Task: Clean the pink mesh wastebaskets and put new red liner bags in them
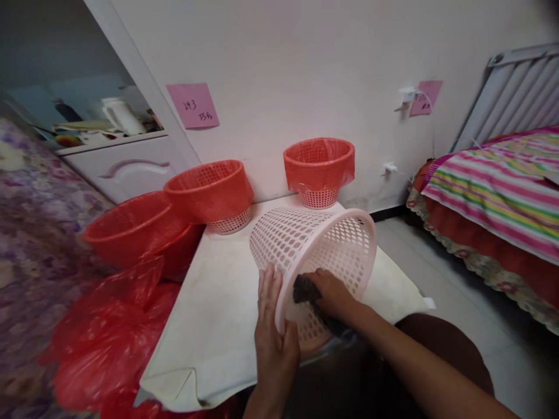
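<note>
A pink sticky note on the wall bore handwritten figures reading "293" and, below, roughly "556". A second pink note carried dark marks too small to read.

pale pink basket, red liners, striped bedspread

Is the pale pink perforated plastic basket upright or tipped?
Tipped. The pale pink perforated plastic basket lies on its side on the white table, left hand gripping its rim, right hand inside with a dark cloth.
</note>
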